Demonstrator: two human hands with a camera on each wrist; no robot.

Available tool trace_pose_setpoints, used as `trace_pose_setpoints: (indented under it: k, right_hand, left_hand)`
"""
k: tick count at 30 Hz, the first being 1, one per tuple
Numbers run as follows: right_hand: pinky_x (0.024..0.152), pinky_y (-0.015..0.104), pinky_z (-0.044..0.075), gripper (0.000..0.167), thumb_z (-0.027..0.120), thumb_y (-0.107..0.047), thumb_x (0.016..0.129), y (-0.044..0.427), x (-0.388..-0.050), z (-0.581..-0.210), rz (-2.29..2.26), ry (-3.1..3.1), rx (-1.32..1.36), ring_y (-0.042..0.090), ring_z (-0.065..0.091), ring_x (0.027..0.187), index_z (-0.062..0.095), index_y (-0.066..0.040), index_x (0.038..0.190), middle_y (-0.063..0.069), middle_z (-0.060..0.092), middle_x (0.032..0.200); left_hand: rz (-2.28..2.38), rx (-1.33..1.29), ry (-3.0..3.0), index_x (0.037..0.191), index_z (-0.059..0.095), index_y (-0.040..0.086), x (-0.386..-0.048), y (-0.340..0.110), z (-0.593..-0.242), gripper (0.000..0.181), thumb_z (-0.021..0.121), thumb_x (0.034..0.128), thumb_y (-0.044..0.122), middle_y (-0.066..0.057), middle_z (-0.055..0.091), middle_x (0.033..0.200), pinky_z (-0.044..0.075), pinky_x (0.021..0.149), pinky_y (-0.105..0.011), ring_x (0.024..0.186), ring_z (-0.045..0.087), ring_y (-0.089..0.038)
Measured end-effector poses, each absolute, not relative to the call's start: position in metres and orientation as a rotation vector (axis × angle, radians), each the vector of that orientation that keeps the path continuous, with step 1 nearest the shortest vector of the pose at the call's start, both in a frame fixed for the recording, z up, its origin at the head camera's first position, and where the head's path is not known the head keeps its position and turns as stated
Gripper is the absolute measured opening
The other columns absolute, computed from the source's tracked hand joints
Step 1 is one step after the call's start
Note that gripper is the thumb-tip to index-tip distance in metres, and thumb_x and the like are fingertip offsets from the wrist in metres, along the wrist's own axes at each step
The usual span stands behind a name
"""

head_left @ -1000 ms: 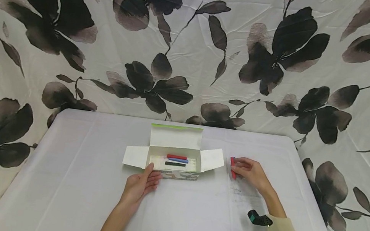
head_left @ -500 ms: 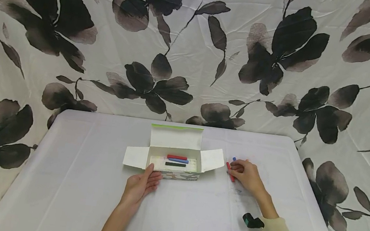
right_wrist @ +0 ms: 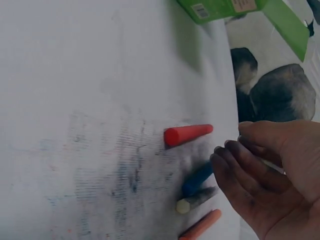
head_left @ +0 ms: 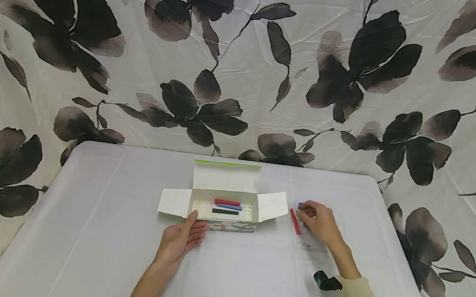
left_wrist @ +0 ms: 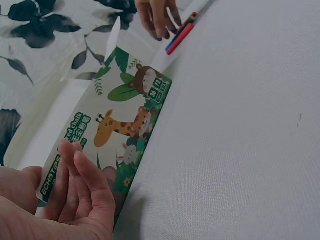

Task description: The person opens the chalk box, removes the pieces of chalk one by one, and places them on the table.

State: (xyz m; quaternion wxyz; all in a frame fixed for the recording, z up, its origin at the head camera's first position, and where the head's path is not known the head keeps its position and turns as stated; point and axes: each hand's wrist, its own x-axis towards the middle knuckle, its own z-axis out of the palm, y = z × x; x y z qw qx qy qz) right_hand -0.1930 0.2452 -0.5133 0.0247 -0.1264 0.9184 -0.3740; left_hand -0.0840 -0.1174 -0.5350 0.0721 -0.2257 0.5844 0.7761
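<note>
An open white-lidded chalk box (head_left: 235, 226) with cartoon animals on its front (left_wrist: 120, 127) stands mid-table. Inside lie a red, a blue and a black chalk stick (head_left: 225, 212). My left hand (head_left: 177, 241) holds the front wall near its left corner, thumb over the rim and fingers against the outside. Right of the box, my right hand (head_left: 320, 223) hovers with bent, relaxed fingers over a blue chalk stick (right_wrist: 199, 179), whose far end they hide. A red chalk stick (right_wrist: 189, 134) lies to its left, and a pale-ended stick (right_wrist: 183, 205) and an orange one (right_wrist: 201, 226) lie beyond.
A white cloth covers the table (head_left: 90, 229), with chalk smudges (right_wrist: 120, 170) near the right hand. The side flaps (head_left: 272, 206) of the box spread outward and its lid (head_left: 226, 177) stands up behind. A floral curtain (head_left: 239, 69) hangs at the back.
My right hand has set the red chalk stick down on the table, slightly left and nearer, then released it and shifted over the blue one. The left hand has stayed at the box.
</note>
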Motion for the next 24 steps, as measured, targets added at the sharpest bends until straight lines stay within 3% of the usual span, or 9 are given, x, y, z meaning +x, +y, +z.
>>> trace_pose_setpoints:
  k: [12, 24]
  right_hand:
    - [0.081, 0.046, 0.061, 0.013, 0.069, -0.009, 0.100, 0.238, -0.205, -0.476, -1.231, 2.877, -0.494, 0.033, 0.072, 0.091, 0.071, 0.003, 0.106, 0.015, 0.074, 0.098]
    - [0.086, 0.043, 0.060, 0.016, 0.071, -0.009, 0.098, 0.203, -0.212, -0.445, -1.331, 2.795, -0.658, 0.030, 0.071, 0.095, 0.070, 0.003, 0.109, 0.015, 0.073, 0.102]
  left_hand:
    - [2.314, -0.675, 1.757, 0.118, 0.067, -0.008, -0.084, -0.118, -0.534, 0.066, 0.064, 0.0984, 0.055, -0.009, 0.077, 0.106, 0.058, 0.073, -0.021, 0.086, 0.070, -0.011]
    - [2.321, -0.687, 1.742, 0.118, 0.067, -0.008, -0.084, -0.117, -0.533, 0.065, 0.064, 0.0988, 0.054, -0.009, 0.077, 0.104, 0.058, 0.072, -0.021, 0.086, 0.070, -0.011]
